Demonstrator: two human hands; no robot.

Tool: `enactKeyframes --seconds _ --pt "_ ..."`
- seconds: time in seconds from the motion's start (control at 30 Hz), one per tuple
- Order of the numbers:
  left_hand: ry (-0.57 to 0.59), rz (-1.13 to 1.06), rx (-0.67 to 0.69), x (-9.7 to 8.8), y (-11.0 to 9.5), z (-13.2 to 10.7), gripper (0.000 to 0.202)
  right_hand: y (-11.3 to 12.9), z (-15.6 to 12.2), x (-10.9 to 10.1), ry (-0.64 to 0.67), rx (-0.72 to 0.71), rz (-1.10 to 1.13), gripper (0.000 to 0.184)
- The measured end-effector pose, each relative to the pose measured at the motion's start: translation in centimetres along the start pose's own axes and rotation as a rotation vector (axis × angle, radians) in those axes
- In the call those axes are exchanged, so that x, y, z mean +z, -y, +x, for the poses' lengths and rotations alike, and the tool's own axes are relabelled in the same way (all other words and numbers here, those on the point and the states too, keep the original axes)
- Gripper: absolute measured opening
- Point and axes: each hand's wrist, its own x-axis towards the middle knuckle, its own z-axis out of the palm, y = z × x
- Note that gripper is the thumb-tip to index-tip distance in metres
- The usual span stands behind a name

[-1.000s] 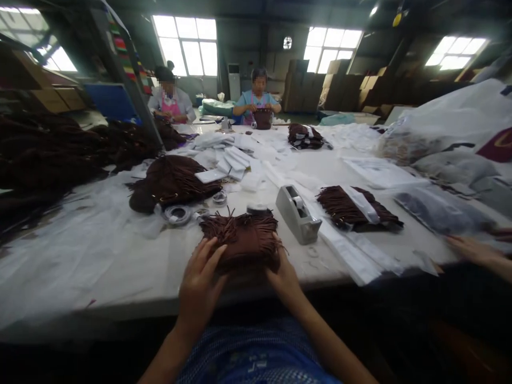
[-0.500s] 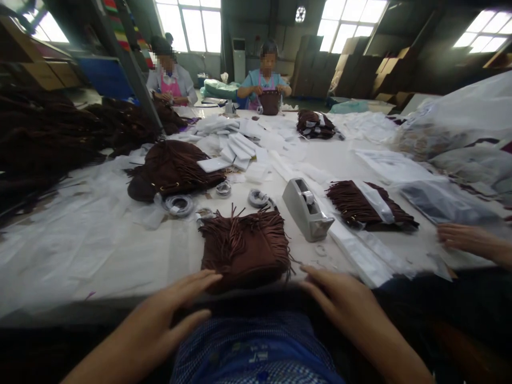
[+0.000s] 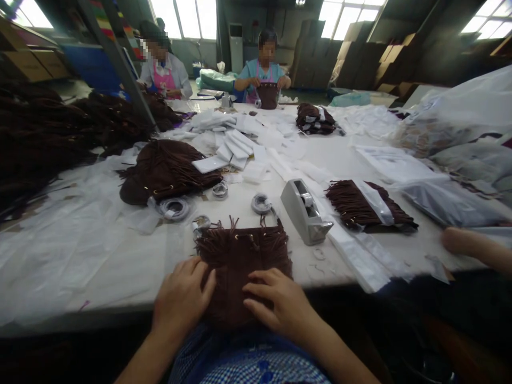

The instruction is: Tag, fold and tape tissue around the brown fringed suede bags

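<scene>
A brown fringed bag (image 3: 240, 261) lies at the table's front edge, its eyeleted top facing away from me and its lower part reaching toward my body. My left hand (image 3: 182, 293) rests on the bag's left side, fingers loosely bent and thumb apart. On the bag's right half lies my right hand (image 3: 276, 296), its fingers spread over the material. Neither hand appears to grip anything. Just beyond the bag's top are a coiled grey cord (image 3: 261, 203) and a wrapped coil (image 3: 200, 224). To its right stands a grey tape dispenser (image 3: 304, 213).
Another brown bag (image 3: 168, 168) lies at left, beside white padding pieces (image 3: 236, 146). A wrapped fringed bag (image 3: 370, 205) and plastic sleeves (image 3: 360, 256) lie at right. A co-worker's hand (image 3: 464, 242) reaches in there. Two people sit across the table (image 3: 324, 152).
Both my hands have moved inward onto the bag. The bag's fringe no longer bunches over its top, and its body now extends nearer to me. The co-worker's hand at right shifted slightly.
</scene>
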Motion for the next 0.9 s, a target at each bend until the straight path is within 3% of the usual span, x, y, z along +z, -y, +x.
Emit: enactKeyframes --seconds 0.13,0.2,0.27,0.3,0.37,0.43,0.53,0.6,0.67,0.77,0.83,0.9 --pt "0.306 -0.009 -0.297 -3.3 4.0 -3.2 0.033 -0.4 -1.8 2.1 0.108 -0.034 -0.005 0.024" --pt "0.22 0.034 -0.332 -4.5 4.1 -2.9 0.033 -0.9 -1.9 3.2 0.08 -0.056 -0.033 0.024" --pt "0.01 0.002 -0.19 -4.6 2.5 -1.3 0.032 -1.5 -1.8 4.1 0.02 -0.097 -0.054 0.022" --pt "-0.065 -0.07 -0.054 -4.2 1.3 -0.3 0.031 -1.9 -1.7 4.5 -0.027 -0.138 -0.055 0.021" --pt "-0.077 -0.226 0.272 -2.4 -1.0 1.9 0.03 -2.8 -1.8 5.4 -0.165 -0.245 -0.044 0.019" --pt "-0.01 -0.209 0.479 -0.1 -2.2 3.5 0.034 -3.8 -1.9 6.4 -0.308 -0.346 -0.026 0.015" --pt "-0.028 -0.082 0.37 2.3 -0.6 3.9 0.044 -4.7 -2.2 7.2 -0.386 -0.389 0.009 0.013" --pt "-0.102 -0.017 0.203 2.0 1.8 2.9 0.043 -4.5 -2.2 6.8 -0.366 -0.372 0.041 0.013" --pt "-0.157 0.023 0.089 0.5 3.8 1.8 0.035 -3.6 -2.1 5.7 -0.325 -0.345 0.06 0.012" --pt "-0.241 0.017 0.017 -2.2 4.1 0.9 0.027 -2.0 -1.8 3.2 -0.32 -0.331 0.047 0.016" --pt "-0.28 -0.058 0.083 -3.1 2.8 1.5 0.028 -1.0 -1.1 1.7 -0.385 -0.347 0.009 0.024" --pt "-0.218 -0.134 0.293 -2.6 1.2 2.8 0.033 -0.4 0.1 0.7 -0.448 -0.355 -0.049 0.031"
